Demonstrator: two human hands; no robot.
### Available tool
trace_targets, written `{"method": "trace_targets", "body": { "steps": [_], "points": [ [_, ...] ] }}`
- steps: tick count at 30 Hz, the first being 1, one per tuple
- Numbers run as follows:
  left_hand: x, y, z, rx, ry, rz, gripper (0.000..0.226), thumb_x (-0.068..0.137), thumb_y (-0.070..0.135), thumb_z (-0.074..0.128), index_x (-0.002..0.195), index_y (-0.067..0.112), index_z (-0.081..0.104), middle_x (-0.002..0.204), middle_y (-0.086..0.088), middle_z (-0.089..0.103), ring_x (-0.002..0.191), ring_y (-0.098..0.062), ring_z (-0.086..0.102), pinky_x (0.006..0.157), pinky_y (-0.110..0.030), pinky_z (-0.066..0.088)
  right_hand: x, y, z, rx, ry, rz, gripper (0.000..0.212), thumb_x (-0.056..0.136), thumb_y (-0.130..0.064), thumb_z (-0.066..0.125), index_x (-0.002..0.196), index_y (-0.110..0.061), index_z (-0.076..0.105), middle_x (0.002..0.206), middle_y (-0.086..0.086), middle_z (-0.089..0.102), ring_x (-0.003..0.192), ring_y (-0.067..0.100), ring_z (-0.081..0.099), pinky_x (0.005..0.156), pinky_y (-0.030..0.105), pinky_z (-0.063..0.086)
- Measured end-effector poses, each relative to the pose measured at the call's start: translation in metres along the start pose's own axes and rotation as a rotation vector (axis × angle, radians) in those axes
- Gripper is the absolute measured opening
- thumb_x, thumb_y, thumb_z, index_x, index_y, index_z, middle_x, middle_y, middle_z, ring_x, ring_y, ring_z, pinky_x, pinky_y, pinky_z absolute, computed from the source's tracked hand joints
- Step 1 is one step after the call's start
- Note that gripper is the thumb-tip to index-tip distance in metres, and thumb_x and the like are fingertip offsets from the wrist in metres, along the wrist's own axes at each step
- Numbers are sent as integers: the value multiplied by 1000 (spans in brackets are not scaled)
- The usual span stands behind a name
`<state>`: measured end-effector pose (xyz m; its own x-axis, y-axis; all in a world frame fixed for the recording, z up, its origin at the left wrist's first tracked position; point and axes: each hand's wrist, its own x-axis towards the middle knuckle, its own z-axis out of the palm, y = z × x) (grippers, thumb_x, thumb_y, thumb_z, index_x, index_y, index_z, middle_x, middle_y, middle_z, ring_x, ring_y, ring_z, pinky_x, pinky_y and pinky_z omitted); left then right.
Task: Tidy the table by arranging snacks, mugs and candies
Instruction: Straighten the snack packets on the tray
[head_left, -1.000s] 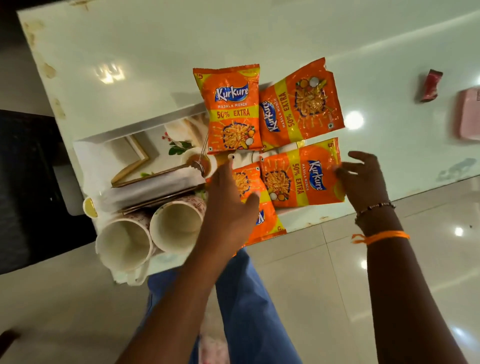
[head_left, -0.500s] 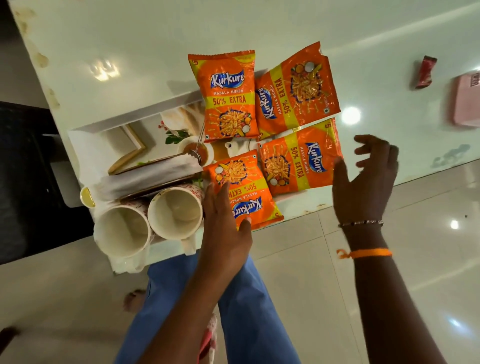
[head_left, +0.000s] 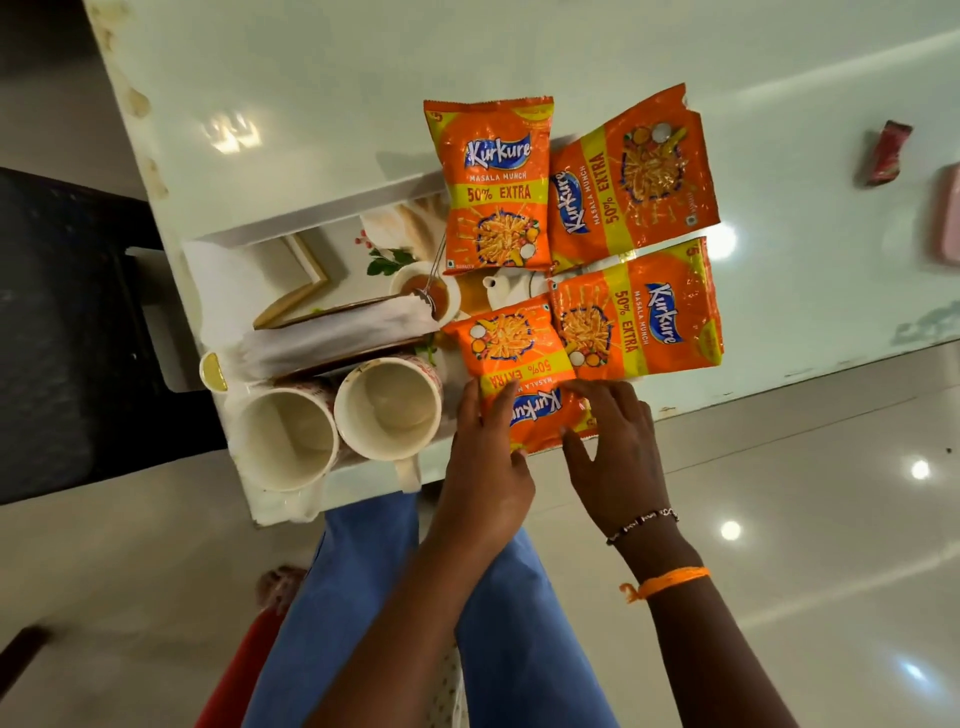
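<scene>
Fingers (head_left: 480, 410) of both hands spread flat on near packet (head_left: 519, 379), squaring it into grid; nothing gripped.

Non-task surroundings
A glossy white counter (head_left: 311, 78) over a pale tiled floor (head_left: 831, 519); a black chair (head_left: 67, 332) stands beside it.

All four orange snack packets carry the same print. The far-left packet (head_left: 492, 184), standing upright to the camera, reads "Kurkure", "MASALA MUNCH" and "50% EXTRA", with a "5" in its top-left corner. The far-right packet (head_left: 631, 179) shows the same three lines turned sideways. The near-right packet (head_left: 641, 323) repeats them sideways too, with a "5" at its corner. The near-left packet (head_left: 519, 376) reads "Kurkure" and "50% EXTRA" upside down, partly covered by fingers.
</scene>
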<state>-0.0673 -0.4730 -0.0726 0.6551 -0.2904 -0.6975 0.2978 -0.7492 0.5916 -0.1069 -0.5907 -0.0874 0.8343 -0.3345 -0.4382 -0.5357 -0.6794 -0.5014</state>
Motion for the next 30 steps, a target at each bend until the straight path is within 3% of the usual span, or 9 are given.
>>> {"method": "trace_targets", "body": {
  "steps": [4,10,14,18,20,22,25,28,30],
  "points": [
    [3,-8,-4,-26,9,27,65,89,3,50,142,29,24,155,1,9,142,-13,15,104,-19,28,0,-3,2,6,-8,-19,46,78,-5,67,122,-9,52,131,14,52,111,34,50,85,32,42],
    [-2,-18,-1,-81,-16,70,68,89,3,51,143,32,21,157,5,1,143,-11,12,100,-16,29,-1,-4,3,32,-8,0,42,79,-4,66,119,-5,53,129,17,52,112,35,53,88,49,52],
    [-18,-25,0,-81,32,81,63,91,12,51,143,31,21,158,8,-1,144,-9,11,106,-18,27,-1,-2,2,50,73,-13,35,81,-3,64,114,-3,55,122,19,54,101,33,57,74,36,51],
    [-51,-39,-4,-193,188,139,44,88,8,53,129,22,47,144,8,36,131,-4,34,97,2,22,1,2,-3,124,248,92,22,83,-4,60,106,-3,58,101,13,54,79,22,54,62,21,39],
    [-69,-52,-11,-285,238,137,29,86,4,54,109,20,59,117,5,59,110,-2,54,91,-3,36,2,7,-4,171,326,177,17,85,-5,57,102,-2,58,94,8,52,77,18,50,57,17,32],
    [-82,-70,-17,-338,244,85,27,85,2,54,86,28,60,93,6,65,87,-2,61,79,-11,46,5,12,-2,271,384,327,18,85,-6,56,103,0,56,93,8,52,80,18,48,65,18,33],
    [-92,-106,-28,-391,209,-82,34,85,-2,51,71,29,58,79,6,65,67,-6,60,65,-13,44,12,12,1,630,368,599,34,88,-5,54,119,1,44,100,13,50,73,20,51,69,30,44],
    [-85,-140,-44,-609,130,-422,28,91,1,45,72,19,57,75,0,60,63,-15,56,60,-23,43,23,13,3,971,309,772,38,91,5,41,127,-6,33,116,20,50,106,31,53,91,38,45],
    [-80,-157,-59,-817,159,-610,20,93,9,43,78,16,55,76,-5,58,66,-19,57,60,-27,44,28,15,5,1019,258,762,40,93,7,35,130,-7,33,134,24,46,124,36,46,101,43,41]
  ]
}}
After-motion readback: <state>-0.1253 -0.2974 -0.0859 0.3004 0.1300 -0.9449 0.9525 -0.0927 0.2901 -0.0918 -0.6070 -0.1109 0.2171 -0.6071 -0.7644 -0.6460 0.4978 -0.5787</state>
